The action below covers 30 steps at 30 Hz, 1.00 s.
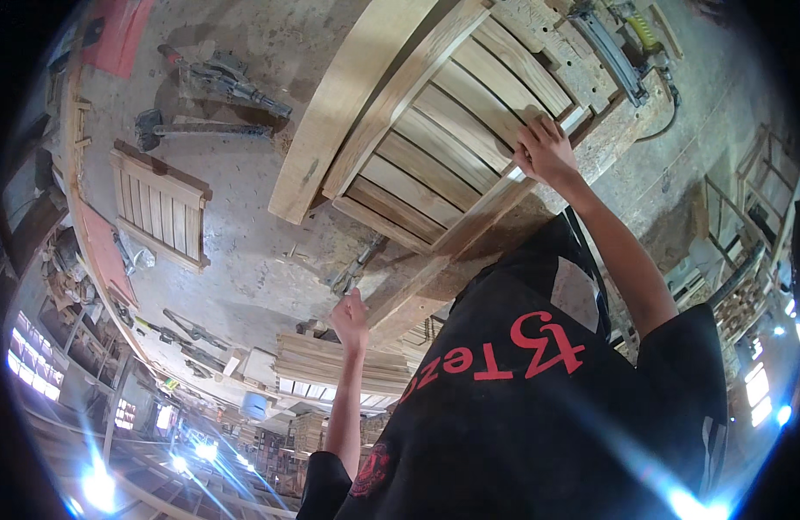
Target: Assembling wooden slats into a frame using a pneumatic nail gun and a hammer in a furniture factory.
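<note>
At centre and upper right: a slatted wooden panel (435, 130) lies across a rough wooden counter (625, 130), with a long curved rail along its left side.
Panel build: pale parallel slats sit between two darker side rails; the joints look close, though glue or fixings cannot be seen.
Right hand: the right hand (546, 149) rests on the panel's right rail near its far end, fingers spread and curled over the edge, gripping the rail.
Left hand: the left hand (351, 319) is at the near lower corner of the frame, fingers together around a metal tool (358, 267); whether it is fully clamped cannot be told.
Handling judgement: solid timber, stiff and fairly heavy; it should not flex, but thin slats could crack if levered.
Grip judgement: the side rails are the sound places to hold, one hand at each end; sawn wood is dry and not slippery, with splinter risk.
Surroundings: a smaller slatted panel (162, 204) lies on the dusty floor (244, 225) at left, near clamps and tools (222, 82); stacked boards (339, 364) sit below.
</note>
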### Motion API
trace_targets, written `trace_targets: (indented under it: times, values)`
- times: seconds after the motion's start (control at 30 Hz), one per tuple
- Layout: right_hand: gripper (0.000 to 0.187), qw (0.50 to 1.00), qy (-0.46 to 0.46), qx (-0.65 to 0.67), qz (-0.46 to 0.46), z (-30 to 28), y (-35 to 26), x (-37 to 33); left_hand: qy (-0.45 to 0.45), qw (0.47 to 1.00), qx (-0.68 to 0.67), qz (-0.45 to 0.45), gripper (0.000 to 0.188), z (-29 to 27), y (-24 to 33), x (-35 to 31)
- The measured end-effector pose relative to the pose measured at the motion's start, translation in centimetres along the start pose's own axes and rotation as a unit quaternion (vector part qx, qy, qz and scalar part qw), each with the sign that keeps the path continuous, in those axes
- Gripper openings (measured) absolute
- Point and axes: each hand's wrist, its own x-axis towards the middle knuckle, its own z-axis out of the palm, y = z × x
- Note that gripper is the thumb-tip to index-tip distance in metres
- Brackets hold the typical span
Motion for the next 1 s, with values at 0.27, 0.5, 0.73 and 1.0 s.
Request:
trace_targets:
  times: [0.27, 0.5, 0.73, 1.0]
  values:
    - [0.024, 1.000, 0.010, -0.023, -0.004, 0.0, -0.1, 0.2, 0.022, 0.990, 0.132, -0.033, 0.046, 1.4, 1.2, 0.7]
    - [0.018, 1.000, 0.011, -0.016, -0.001, -1.1, -0.3, 0.5, 0.049, 0.990, 0.127, -0.044, 0.043, 3.0, 1.2, 1.6]
    - [0.024, 1.000, -0.020, -0.009, 0.004, 0.0, 0.1, -0.4, 0.086, 0.975, 0.191, -0.077, 0.045, 5.1, 1.9, 3.6]
    - [0.019, 1.000, -0.011, 0.017, -0.009, -0.4, 0.1, -0.1, 0.070, 0.968, 0.232, -0.058, 0.042, 4.3, 2.6, 3.4]
